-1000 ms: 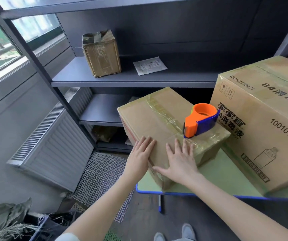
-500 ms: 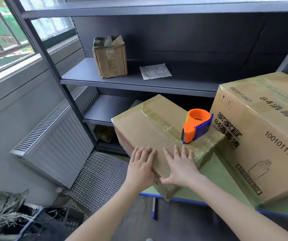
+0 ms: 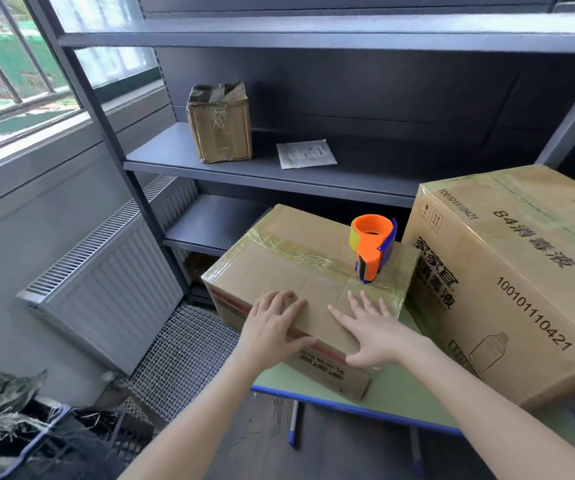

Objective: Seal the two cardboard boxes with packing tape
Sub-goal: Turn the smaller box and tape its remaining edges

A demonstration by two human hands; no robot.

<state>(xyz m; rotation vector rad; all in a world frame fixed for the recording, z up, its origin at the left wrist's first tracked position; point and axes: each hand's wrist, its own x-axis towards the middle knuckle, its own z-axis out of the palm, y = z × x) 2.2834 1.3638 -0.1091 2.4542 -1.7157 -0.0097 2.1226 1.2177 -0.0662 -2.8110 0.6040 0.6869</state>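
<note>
A smaller cardboard box (image 3: 289,268) lies on the green table (image 3: 393,393), with clear tape along its top seam and edges. An orange and blue tape dispenser (image 3: 372,247) stands on its top near the far right corner. My left hand (image 3: 274,323) rests on the box's near top edge, thumb down the front face. My right hand (image 3: 371,329) lies flat beside it, fingers spread on the top. A larger printed cardboard box (image 3: 511,282) sits to the right, touching the smaller one, tape running over its top.
A dark metal shelf unit (image 3: 279,168) stands behind the table, holding a worn small box (image 3: 220,123) and a white paper packet (image 3: 306,153). A radiator (image 3: 106,271) and a floor grate (image 3: 182,358) are at the left. A bin of rubbish (image 3: 9,420) sits bottom left.
The smaller box has turned under both hands, its near face now swung toward me. The dispenser on top rode along with it. Both hands stay pressed on the box's near edge.
</note>
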